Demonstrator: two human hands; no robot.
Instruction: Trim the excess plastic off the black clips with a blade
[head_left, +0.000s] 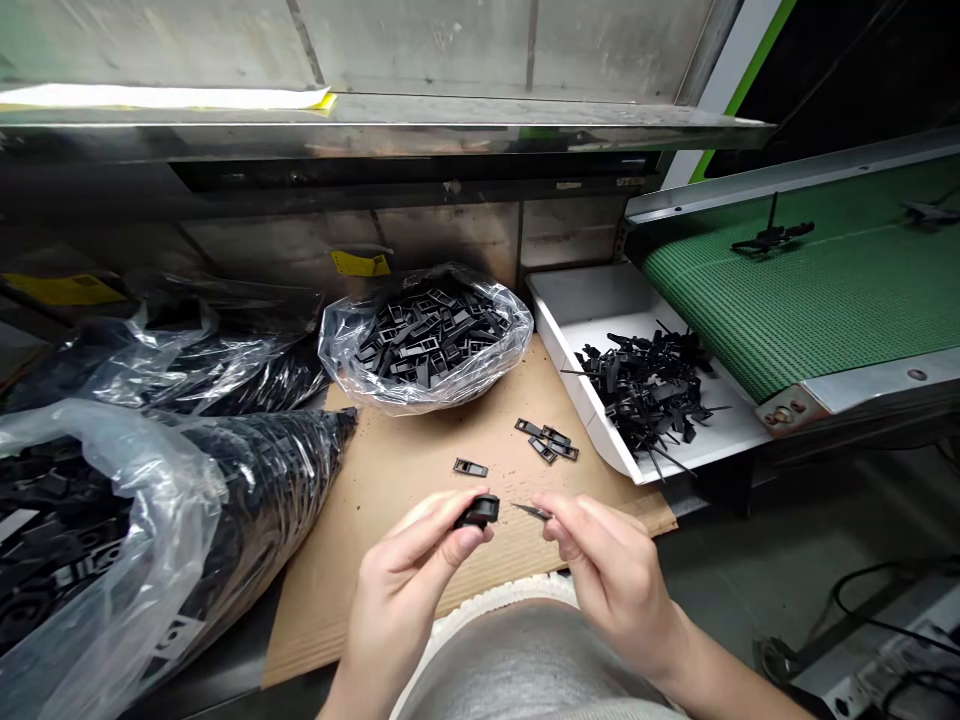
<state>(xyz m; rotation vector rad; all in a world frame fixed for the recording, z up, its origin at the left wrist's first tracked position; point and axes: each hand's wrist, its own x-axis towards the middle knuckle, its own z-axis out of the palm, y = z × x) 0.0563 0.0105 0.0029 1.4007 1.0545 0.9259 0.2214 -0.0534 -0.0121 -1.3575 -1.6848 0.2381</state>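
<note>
Between the thumb and fingers of my left hand (pixel 409 555) is a small black plastic part (pixel 484 510) with a rounded end. My right hand (pixel 619 560) pinches a thin, pointed blade (pixel 529 510), its tip aimed left at that part with a small gap between them. The blade's handle, if any, is hidden in my fingers. Just beyond my left hand, a flat black clip with a rectangular opening (pixel 470 467) lies on the cardboard sheet (pixel 397 480). Several similar clips (pixel 551 440) lie together farther right.
A clear bag (pixel 480 385) full of black clips stands at the back. Another open plastic bag (pixel 172 480) of black parts lies left. On the right, a white tray (pixel 592 415) holds black pieces below a green conveyor belt (pixel 847 280). A metal shelf (pixel 450 135) spans the back.
</note>
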